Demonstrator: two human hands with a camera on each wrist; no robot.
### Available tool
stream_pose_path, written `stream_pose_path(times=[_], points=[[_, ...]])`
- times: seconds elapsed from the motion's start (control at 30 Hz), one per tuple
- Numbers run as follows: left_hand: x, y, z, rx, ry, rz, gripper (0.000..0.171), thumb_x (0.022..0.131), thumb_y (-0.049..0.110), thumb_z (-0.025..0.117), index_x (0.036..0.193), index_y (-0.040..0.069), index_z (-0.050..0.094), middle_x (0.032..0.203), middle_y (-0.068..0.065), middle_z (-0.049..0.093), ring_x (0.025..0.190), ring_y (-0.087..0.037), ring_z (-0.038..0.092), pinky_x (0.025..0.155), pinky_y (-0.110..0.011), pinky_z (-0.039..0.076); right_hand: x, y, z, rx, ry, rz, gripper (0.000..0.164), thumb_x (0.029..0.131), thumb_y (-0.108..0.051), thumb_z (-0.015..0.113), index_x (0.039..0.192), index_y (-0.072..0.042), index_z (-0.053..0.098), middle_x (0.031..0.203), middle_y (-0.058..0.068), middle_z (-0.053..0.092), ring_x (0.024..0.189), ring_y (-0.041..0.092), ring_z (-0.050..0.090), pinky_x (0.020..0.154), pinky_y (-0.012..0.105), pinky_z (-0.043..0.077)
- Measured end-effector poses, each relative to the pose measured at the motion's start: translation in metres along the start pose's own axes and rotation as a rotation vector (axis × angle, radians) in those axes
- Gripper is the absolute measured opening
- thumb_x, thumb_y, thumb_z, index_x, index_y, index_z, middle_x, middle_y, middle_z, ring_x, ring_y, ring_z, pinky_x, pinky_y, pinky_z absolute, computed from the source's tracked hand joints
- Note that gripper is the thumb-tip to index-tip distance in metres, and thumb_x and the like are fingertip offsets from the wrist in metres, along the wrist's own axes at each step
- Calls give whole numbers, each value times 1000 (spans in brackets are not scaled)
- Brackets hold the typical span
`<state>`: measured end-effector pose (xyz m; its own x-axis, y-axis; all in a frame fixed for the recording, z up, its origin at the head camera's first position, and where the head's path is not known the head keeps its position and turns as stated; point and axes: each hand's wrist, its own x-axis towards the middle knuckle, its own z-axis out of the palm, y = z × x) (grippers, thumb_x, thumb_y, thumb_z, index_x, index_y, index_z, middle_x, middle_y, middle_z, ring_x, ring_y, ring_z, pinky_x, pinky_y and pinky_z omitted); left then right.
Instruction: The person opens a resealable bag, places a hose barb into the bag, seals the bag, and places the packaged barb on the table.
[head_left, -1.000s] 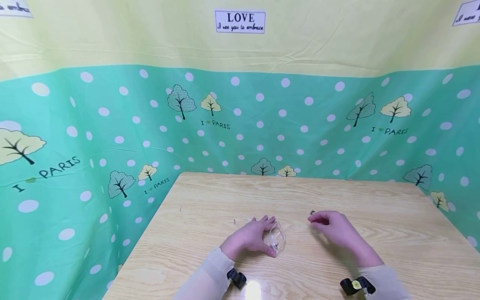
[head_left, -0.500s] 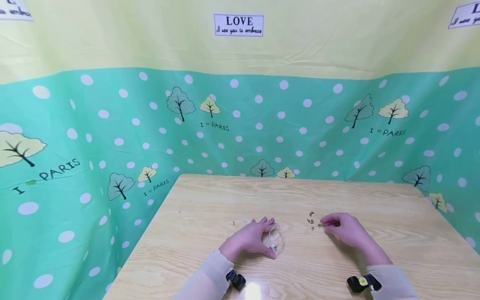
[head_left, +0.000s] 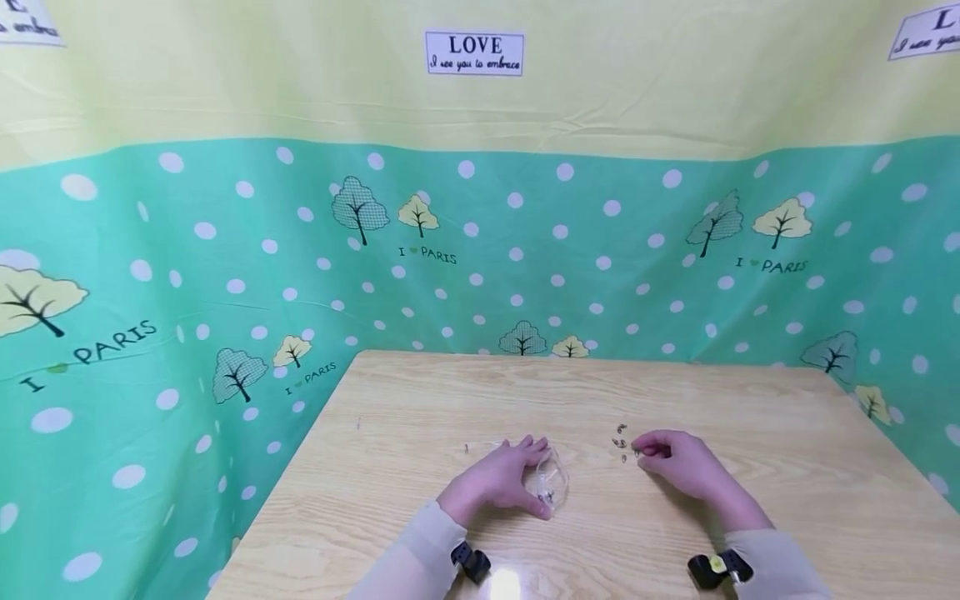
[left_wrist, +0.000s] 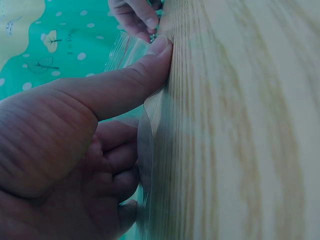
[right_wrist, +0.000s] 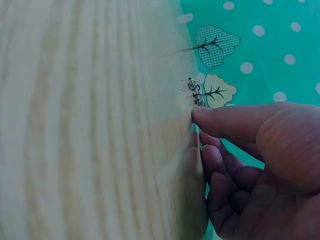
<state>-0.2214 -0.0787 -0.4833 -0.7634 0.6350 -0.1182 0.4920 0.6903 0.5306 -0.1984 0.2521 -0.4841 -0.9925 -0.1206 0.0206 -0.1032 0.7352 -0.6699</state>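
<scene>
We've got the left hand point(head_left: 501, 478) spread over the clear bag point(head_left: 555, 477), lower centre, probably so it won't slide, while the right hand point(head_left: 686, 468) hovers by tiny metal bits point(head_left: 622, 444), lower right of centre, pinch unclear.

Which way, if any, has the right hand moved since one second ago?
Yes, the right hand has moved right, judged against the table in the head view.
</scene>
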Motion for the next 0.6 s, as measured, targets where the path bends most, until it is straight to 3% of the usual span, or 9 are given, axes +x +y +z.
stream_pose_path(times=[0.3, 0.6], points=[[1, 1, -1, -14, -7, -16, 99, 77, 37, 97, 160, 9, 50, 172, -2, 35, 161, -24, 27, 133, -49, 16, 3, -1, 2, -50, 0, 16, 10, 97, -14, 78, 105, -8, 78, 92, -2, 69, 87, 15, 61, 79, 38, 54], [2, 0, -1, -9, -12, -20, 99, 77, 38, 97, 160, 11, 50, 172, 0, 35, 161, -23, 27, 133, -49, 17, 2, 0, 3, -61, 1, 24, 6, 98, -14, 78, 101, -9, 77, 90, -2, 68, 84, 15, 60, 76, 37, 54]])
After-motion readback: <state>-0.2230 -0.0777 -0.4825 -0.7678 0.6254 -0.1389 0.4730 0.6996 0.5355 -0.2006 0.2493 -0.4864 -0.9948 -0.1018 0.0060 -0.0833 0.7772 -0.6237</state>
